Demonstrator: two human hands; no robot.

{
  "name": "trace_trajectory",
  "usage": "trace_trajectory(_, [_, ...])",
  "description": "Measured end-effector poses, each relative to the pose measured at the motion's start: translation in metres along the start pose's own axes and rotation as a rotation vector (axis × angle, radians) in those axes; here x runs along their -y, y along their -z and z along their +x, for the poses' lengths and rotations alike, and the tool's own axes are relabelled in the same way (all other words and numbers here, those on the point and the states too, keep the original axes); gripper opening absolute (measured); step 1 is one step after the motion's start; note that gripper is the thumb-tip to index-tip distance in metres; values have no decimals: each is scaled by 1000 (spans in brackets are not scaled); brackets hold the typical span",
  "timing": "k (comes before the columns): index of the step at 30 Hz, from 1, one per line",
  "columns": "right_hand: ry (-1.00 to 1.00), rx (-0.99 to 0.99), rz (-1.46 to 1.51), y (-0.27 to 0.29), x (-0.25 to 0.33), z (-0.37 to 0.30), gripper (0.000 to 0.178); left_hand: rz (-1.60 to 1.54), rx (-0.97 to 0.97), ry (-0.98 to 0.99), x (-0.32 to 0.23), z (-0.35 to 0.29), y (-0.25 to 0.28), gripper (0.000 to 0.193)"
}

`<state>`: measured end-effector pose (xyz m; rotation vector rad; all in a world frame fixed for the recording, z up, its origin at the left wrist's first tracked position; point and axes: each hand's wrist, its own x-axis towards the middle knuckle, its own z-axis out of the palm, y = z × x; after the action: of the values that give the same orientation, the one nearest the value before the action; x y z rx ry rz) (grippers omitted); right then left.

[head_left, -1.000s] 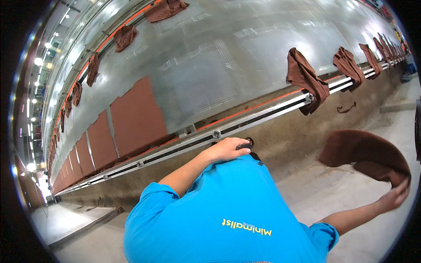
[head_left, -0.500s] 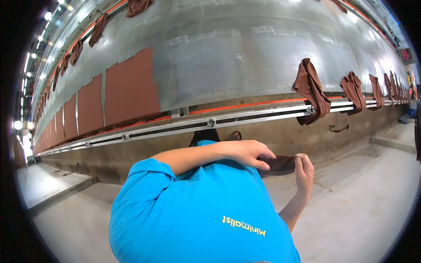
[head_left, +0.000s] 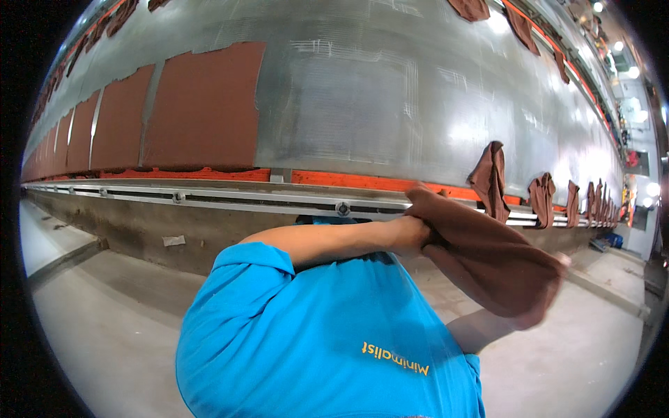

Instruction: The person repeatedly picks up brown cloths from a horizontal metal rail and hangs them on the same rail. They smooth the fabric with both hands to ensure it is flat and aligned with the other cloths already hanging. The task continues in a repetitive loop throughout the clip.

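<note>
A brown fabric piece (head_left: pixel 488 251) is stretched between my two hands above the table's near edge, at the right of my body. My left hand (head_left: pixel 412 235) is closed on its left end, with some fingers tucked behind the cloth. At the far right end, my right hand (head_left: pixel 524 319) grips the same piece from behind and below. Most of that hand is hidden by the cloth, and its fingertips are smeared by motion. The cloth's upper left corner reaches over the metal rail (head_left: pixel 279 205).
Flat brown fabric panels (head_left: pixel 203 108) lie in a row on the long grey table (head_left: pixel 348 111), at left. Crumpled brown pieces (head_left: pixel 493 182) hang over the rail at right, and others (head_left: pixel 523 31) on the far edge. An orange strip (head_left: pixel 348 180) edges the table.
The cloth, bunched small before, is now opened out between my hands. My right hand has moved right and down. The view has shifted, so the table sits differently in it.
</note>
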<state>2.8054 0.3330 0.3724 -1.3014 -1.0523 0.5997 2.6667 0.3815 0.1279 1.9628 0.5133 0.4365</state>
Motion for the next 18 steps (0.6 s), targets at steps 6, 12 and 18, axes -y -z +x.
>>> trace_trajectory(6, [170, -162, -68, 48, 22, 80, 33, -211, -208, 204, 7, -112, 114, 24])
trace_trajectory(12, [-45, 178, -815, -39, -93, 150, 36, -65, -1168, -36, -6, -213, 252, 13])
trace_trajectory(18, [-681, 168, 386, -203, -168, 247, 27, 585, -1444, 265, 8, -193, 423, 27])
